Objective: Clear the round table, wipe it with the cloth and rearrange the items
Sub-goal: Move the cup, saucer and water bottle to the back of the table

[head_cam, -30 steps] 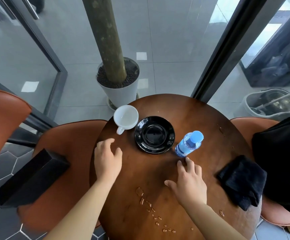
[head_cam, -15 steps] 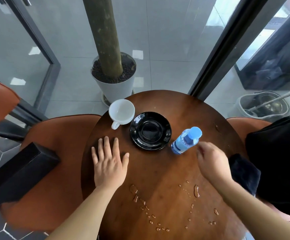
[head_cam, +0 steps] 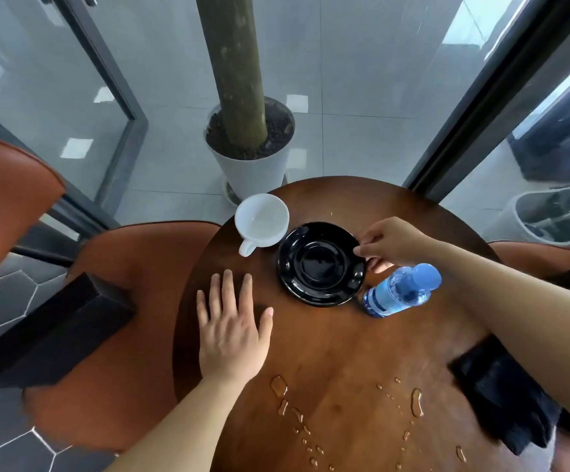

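The round wooden table (head_cam: 328, 352) carries a white cup (head_cam: 262, 221), a black saucer (head_cam: 319, 264), a blue water bottle (head_cam: 400, 290) and a dark cloth (head_cam: 501, 400) at its right edge. Water drops (head_cam: 416, 401) lie on the near part. My left hand (head_cam: 230, 327) rests flat on the table with fingers spread, left of the saucer. My right hand (head_cam: 391, 241) pinches the saucer's right rim, just behind the bottle.
A potted tree trunk in a white pot (head_cam: 249, 155) stands behind the table. Brown chairs (head_cam: 106, 321) sit at left and right; a black box (head_cam: 48, 330) lies on the left chair. Glass door frames and a mop bucket (head_cam: 556, 216) are beyond.
My right hand moved from near the cloth up and left past the bottle to the saucer's rim. My left hand stayed flat on the table.
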